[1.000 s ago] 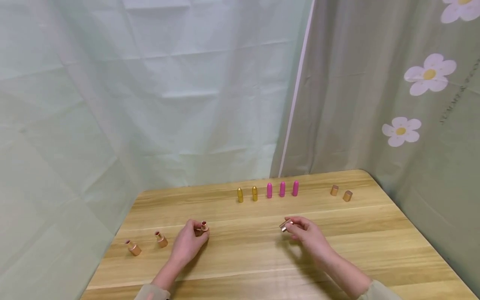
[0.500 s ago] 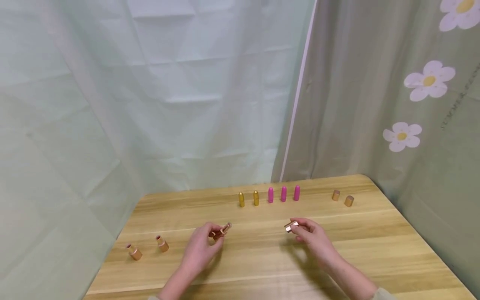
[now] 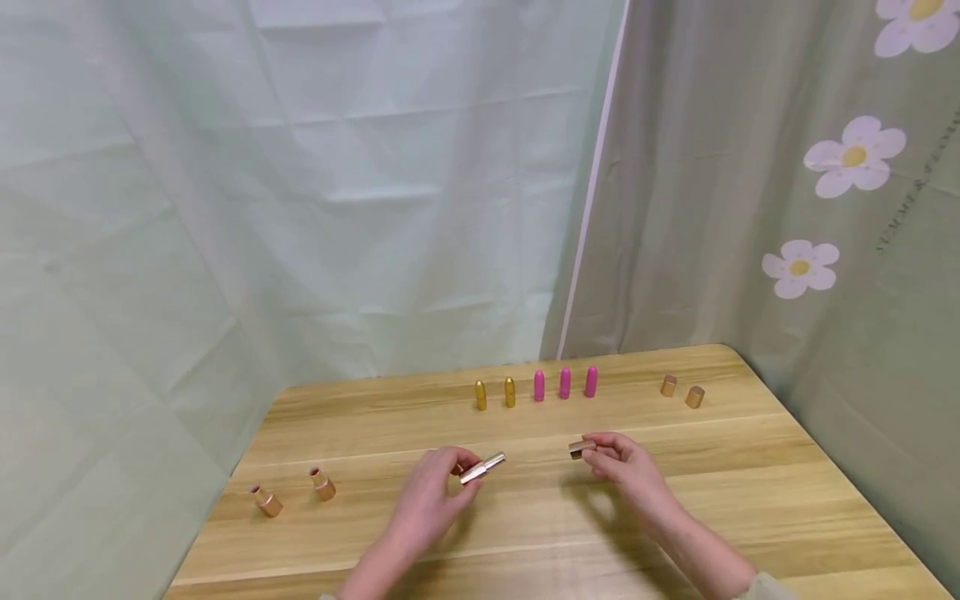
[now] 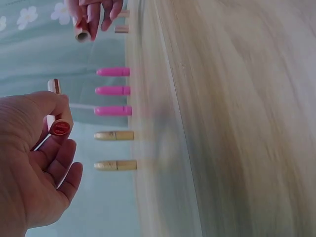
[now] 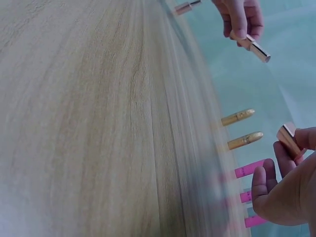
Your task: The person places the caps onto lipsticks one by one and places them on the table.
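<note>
My left hand (image 3: 429, 504) pinches a rose-gold lipstick tube (image 3: 482, 469) between thumb and fingers. The tube is tilted off the table, its narrower end towards the right hand. In the left wrist view a red round label (image 4: 60, 128) shows on its base. Across from it my right hand (image 3: 632, 477) pinches a rose-gold lipstick cap (image 3: 580, 450), held nearly level in the air. The cap's hollow end (image 4: 83, 36) faces the left hand in the left wrist view. A gap separates cap and tube.
Two uncapped lipstick tubes (image 3: 322, 484) stand at the left of the wooden table (image 3: 525, 550). Two gold bullet-shaped tubes (image 3: 481, 396) and three pink ones (image 3: 565, 384) line the back. Two caps (image 3: 669, 386) sit back right. Curtains (image 3: 420, 208) hang behind.
My left hand has lifted the lipstick tube from the table, carried it rightward and tipped it towards the right hand. The right hand stays nearly in place, its cap turned closer to level.
</note>
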Demonstrator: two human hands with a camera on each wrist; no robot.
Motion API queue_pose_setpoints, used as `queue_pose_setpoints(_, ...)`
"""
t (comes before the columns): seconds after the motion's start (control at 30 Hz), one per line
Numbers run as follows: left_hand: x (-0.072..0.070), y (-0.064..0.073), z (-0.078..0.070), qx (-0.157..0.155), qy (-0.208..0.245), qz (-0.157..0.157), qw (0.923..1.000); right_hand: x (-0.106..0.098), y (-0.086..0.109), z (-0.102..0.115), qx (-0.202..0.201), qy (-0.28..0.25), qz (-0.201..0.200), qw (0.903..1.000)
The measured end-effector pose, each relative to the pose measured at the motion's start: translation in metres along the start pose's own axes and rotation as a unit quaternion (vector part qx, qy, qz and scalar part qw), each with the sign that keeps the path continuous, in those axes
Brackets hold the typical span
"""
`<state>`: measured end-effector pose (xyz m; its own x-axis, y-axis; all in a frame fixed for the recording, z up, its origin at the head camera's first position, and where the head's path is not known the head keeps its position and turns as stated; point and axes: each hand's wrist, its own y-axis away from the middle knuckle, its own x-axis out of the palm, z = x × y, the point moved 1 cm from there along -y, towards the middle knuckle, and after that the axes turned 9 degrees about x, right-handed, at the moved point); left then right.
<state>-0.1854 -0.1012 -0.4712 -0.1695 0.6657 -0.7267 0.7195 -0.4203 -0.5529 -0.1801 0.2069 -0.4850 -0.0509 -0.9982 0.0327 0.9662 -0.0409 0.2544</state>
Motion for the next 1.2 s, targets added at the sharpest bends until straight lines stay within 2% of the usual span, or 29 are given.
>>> queue_pose_setpoints(0.17,0.005,-0.004,-0.009,0.026,-0.002,0.017,0.9995,0.000,0.002,0.001,-0.005,-0.004,0.016,0.9999)
queue_pose_setpoints(0.4,0.012,-0.010,-0.019,0.035,-0.004,0.031,0.9989,0.003,0.005,0.001,-0.017,-0.006,0.045,0.9988)
queue_pose_setpoints(0.7,0.019,-0.013,-0.027,0.009,0.009,0.056,0.9983,0.013,0.007,-0.001,-0.013,0.012,0.066,0.9976)
queue_pose_setpoints(1.2,0.026,-0.016,-0.032,0.015,0.008,0.064,0.9978,0.025,0.012,-0.004,-0.008,0.004,0.083,0.9965)
